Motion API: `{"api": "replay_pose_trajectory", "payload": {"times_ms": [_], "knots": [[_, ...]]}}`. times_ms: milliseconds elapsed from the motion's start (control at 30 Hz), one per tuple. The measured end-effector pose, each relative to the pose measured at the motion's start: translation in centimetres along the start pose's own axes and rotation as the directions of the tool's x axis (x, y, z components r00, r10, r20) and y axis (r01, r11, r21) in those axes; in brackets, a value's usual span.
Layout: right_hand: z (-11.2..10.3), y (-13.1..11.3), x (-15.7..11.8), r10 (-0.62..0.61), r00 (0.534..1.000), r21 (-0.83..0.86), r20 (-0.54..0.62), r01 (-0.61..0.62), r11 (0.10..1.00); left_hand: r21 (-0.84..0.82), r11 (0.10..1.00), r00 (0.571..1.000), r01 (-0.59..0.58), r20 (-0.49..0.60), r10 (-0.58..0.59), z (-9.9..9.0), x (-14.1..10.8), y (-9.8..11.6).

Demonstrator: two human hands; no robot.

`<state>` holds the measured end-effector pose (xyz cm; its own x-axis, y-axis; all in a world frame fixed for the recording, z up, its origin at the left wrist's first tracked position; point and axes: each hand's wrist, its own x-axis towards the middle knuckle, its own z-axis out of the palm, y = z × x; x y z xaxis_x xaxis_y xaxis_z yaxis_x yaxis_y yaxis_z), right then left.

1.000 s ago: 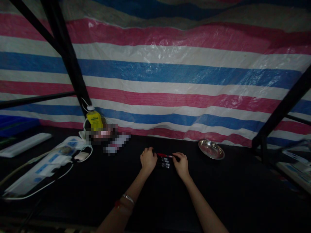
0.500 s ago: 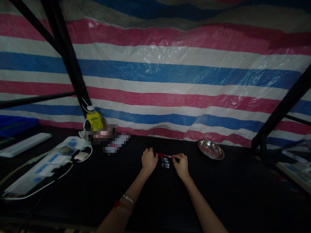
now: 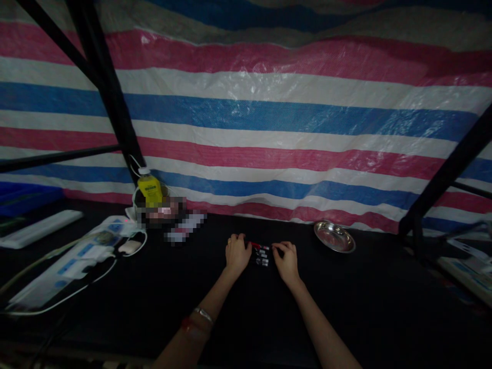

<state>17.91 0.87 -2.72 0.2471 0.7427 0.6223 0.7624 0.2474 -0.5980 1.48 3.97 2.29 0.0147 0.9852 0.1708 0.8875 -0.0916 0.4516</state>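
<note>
Several small dark cylinders lie side by side on the black table, with shiny, pale-banded right ends; they look like batteries, but it is too dim to be sure. The farthest one is a red cylinder (image 3: 258,246); the nearest one is a black cylinder (image 3: 261,262). My left hand (image 3: 237,254) rests at their left ends, its fingers bent down and slightly apart, the thumb against or beside the red cylinder. Just past the right ends is my right hand (image 3: 286,260), its thumb and index fingertips pinched together. Whatever may be between those fingertips is hidden.
To the right stands a round metal dish (image 3: 334,237). At the left are a power strip (image 3: 82,259) with plugs and cables, a white bar (image 3: 44,228) and a yellow bottle (image 3: 150,189). A striped sheet (image 3: 269,118) hangs behind, between dark frame posts (image 3: 115,105).
My left hand has shifted very slightly to the right against the left ends of the cylinders. My right hand has hardly moved.
</note>
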Motion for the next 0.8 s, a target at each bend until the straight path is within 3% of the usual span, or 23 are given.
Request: {"api": "replay_pose_trajectory", "payload": {"times_ms": [200, 333, 400, 500, 533, 600, 700, 800], "knots": [[-1.7, -4.1, -0.4, -0.2, 0.98, 0.059, -0.007, 0.2, 0.978, -0.059, 0.998, 0.998, 0.033, -0.057, -0.036, 0.9, 0.8, -0.9], [-2.1, -8.2, -2.3, -0.402, 0.913, 0.122, 0.066, 0.393, 0.912, -0.08, 0.991, 0.994, 0.105, 0.017, -0.104, 1.8, 1.9, -2.0], [-1.6, -10.7, -4.1, -0.539, 0.825, 0.193, 0.169, 0.509, 0.839, -0.096, 0.989, 0.993, 0.116, 0.025, -0.114, 2.1, 2.6, -2.5], [0.7, -14.2, -6.9, -0.76, 0.592, 0.309, 0.268, 0.694, 0.65, -0.136, 0.989, 0.997, 0.058, -0.05, -0.065, 2.6, 3.5, -3.2], [1.8, -15.1, -7.6, -0.819, 0.494, 0.342, 0.292, 0.746, 0.572, -0.148, 0.988, 0.996, 0.035, -0.075, -0.047, 2.7, 3.8, -3.3], [4.0, -16.3, -8.4, -0.864, 0.374, 0.386, 0.337, 0.783, 0.489, -0.152, 0.988, 0.994, 0.009, -0.102, -0.025, 2.9, 4.1, -3.6], [6.6, -16.6, -8.1, -0.876, 0.304, 0.431, 0.374, 0.78, 0.454, -0.137, 0.99, 0.992, -0.003, -0.126, -0.015, 3.1, 4.4, -3.9], [7.6, -15.8, -7.1, -0.884, 0.349, 0.413, 0.311, 0.788, 0.456, -0.128, 0.992, 0.989, -0.007, -0.147, -0.012, 3.3, 4.5, -3.9]]}}
